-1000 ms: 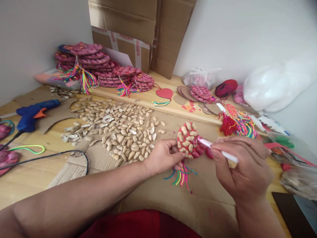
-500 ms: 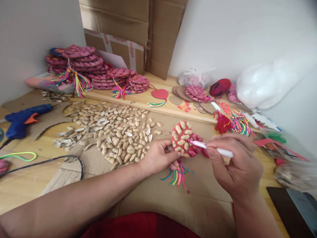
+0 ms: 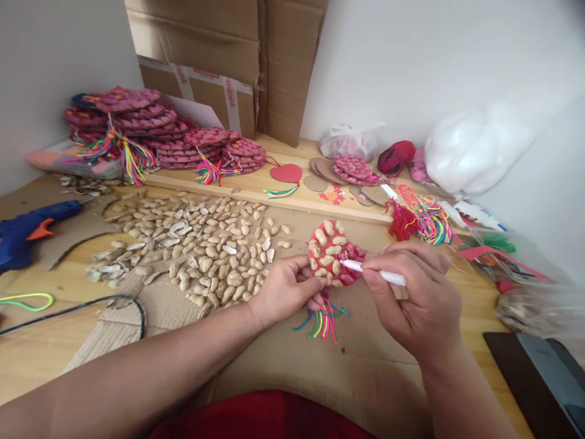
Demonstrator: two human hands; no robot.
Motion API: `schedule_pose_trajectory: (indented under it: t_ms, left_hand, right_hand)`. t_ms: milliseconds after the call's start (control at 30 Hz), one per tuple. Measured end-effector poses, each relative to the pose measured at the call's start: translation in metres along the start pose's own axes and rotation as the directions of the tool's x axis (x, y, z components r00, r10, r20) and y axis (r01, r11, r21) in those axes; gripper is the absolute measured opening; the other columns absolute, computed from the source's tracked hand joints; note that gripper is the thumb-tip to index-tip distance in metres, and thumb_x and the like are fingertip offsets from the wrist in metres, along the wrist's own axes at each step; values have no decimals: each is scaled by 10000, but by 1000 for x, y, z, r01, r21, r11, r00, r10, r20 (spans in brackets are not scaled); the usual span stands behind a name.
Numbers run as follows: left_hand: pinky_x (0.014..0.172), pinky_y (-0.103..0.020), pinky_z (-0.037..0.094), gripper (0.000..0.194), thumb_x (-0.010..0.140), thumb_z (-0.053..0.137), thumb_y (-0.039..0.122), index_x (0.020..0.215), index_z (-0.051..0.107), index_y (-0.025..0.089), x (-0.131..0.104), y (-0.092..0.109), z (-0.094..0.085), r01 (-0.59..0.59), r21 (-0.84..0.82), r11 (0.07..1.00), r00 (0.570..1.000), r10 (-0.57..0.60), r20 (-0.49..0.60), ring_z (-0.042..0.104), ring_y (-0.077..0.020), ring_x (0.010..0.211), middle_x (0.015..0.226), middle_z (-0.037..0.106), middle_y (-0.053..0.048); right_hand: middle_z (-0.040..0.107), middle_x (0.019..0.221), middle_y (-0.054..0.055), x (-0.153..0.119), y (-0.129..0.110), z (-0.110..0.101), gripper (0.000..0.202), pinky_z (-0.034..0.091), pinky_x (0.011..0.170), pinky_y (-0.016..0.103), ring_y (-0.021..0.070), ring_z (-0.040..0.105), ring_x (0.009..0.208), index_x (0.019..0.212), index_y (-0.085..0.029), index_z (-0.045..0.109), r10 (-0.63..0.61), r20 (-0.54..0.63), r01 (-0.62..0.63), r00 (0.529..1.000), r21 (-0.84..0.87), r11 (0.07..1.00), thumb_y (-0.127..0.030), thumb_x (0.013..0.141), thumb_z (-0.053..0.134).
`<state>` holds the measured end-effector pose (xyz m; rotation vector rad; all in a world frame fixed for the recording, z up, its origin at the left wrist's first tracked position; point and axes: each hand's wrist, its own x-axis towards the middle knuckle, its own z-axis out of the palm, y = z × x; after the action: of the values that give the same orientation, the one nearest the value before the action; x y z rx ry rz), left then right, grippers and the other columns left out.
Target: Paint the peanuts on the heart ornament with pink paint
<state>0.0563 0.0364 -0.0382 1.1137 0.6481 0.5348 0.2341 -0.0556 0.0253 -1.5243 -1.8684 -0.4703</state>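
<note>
A red disc (image 3: 329, 236) with peanut shells on it is held at its lower left edge by my left hand (image 3: 287, 289). The shells on its right part are pink; those on the left are plain tan. Between the thumb and fingers of my right hand (image 3: 406, 292) is a white marker (image 3: 388, 276), its pink tip at the disc's shells near the border of the pink ones. Colourful cords (image 3: 325, 323) hang from the disc's lower edge over the cardboard (image 3: 292, 353).
Loose peanuts (image 3: 219, 244) spread left of the disc. A blue glue gun (image 3: 27, 235) and black cable (image 3: 82, 302) lie at far left. Behind are stacked pink discs (image 3: 132, 116), a red heart (image 3: 286, 173), red yarn (image 3: 395, 158) and tassels (image 3: 432, 221). A dark flat object (image 3: 525, 372) sits at lower right.
The view has shifted slightly, so most things appear further left. My right hand and the marker have moved a little left and down relative to the disc.
</note>
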Motion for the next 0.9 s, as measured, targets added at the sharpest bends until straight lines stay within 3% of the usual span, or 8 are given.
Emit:
schedule_pose_trajectory:
  t_ms: [367, 900]
  left_hand:
    - [463, -168, 523, 120, 813, 741, 209, 862, 667, 129, 0, 3, 2, 18, 53, 998, 1000, -17, -20, 652, -106, 447, 546, 686, 9]
    - [445, -159, 505, 117, 800, 736, 212, 829, 655, 132, 0, 1, 1, 14, -7, 1000, 1000, -14, 1, 630, -96, 422, 535, 687, 10]
  right_hand:
    - [707, 760, -12, 0, -1, 0, 27, 372, 855, 398, 208, 643, 864, 870, -230, 635, -6, 2, 6, 1000, -27, 1000, -231, 883, 658]
    - [714, 798, -2, 0, 1, -3, 32, 393, 866, 390, 204, 649, 872, 883, -231, 641, 21, -28, -21, 999, -1, 1000, -222, 873, 670]
